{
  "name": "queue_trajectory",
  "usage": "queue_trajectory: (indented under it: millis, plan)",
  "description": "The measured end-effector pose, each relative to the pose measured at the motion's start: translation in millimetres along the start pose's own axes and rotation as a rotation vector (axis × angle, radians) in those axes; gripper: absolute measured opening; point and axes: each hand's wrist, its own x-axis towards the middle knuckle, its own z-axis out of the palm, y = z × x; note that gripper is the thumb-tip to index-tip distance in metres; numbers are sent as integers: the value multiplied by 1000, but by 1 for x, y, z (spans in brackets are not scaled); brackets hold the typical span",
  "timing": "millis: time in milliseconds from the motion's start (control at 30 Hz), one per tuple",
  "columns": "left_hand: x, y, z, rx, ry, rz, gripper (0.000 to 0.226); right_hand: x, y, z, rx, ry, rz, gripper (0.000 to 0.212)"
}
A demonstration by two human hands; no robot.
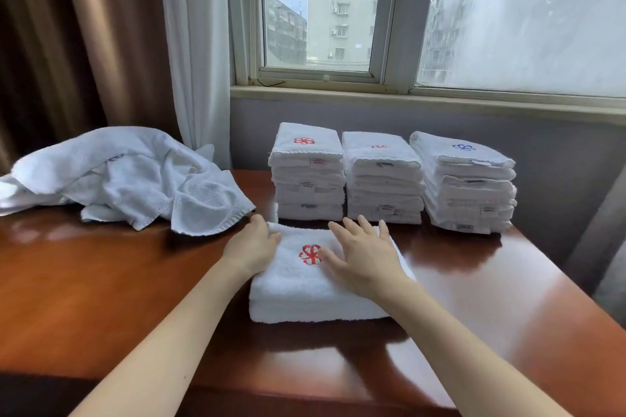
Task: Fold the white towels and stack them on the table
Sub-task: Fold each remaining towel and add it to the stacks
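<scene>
Folded towel (305,291) with the red logo sat on the tabletop (101,281), right in front of three neat stacks (382,186). Right hand (362,254) lay flat on top of it, fingers spread. Left hand (252,245) rested loose against its left edge, not gripping anything. The unfolded pile (128,179) was heaped off to the left.

Left hand (252,244) and right hand (359,257) bare; both forearms bare, slim; a small dark speck (184,377) on the left forearm (162,342), well behind the left hand.
</scene>
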Motion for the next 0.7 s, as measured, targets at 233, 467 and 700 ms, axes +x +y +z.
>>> queue_trajectory:
  millis: [233, 467, 700]
  plan:
    - [-7, 1, 17, 275, 94, 221, 62, -17, -12, 19, 41, -144, 91, 73]
    - [-7, -13, 20, 199, -70, 225, 45, -8, 13, 29, 87, 47, -73, 65]
    - [-32, -5, 23, 303, 30, 135, 47, -10, 26, 34, 324, 322, -171, 38]
